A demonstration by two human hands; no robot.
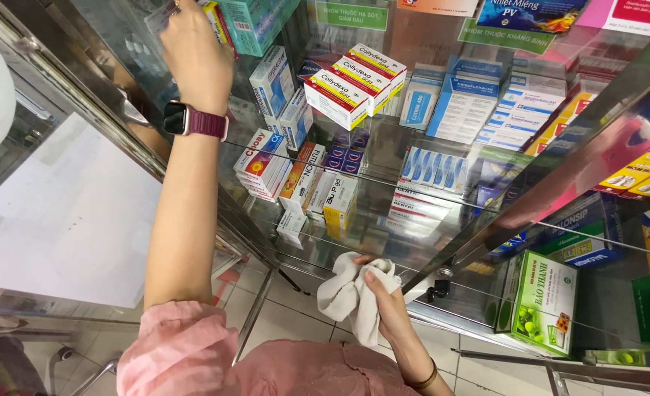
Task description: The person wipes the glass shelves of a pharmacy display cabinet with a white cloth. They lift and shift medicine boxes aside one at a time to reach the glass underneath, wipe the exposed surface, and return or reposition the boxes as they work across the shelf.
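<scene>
The left hand [196, 51] reached up, fingers gripping a box [215, 18] on the top shelf. The right hand [383, 293] bunched a white cloth [347, 293] against the glass shelf [383, 253], fingers closed on it.

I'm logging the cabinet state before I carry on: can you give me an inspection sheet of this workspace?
Surface: glass shelves in a metal-framed display cabinet, stacked in tiers.
Job's things: crumpled white cloth; teal box on the top tier.
Clutter: red-and-white cartons, blue-and-white cartons, yellow box, green carton lower right.
Grippers: left hand, raised, at the teal box, with a dark smartwatch on a maroon strap; right hand grips the cloth.
Cables: nothing seen.
Surroundings: pale tiled floor; small black lock on the cabinet frame.
</scene>
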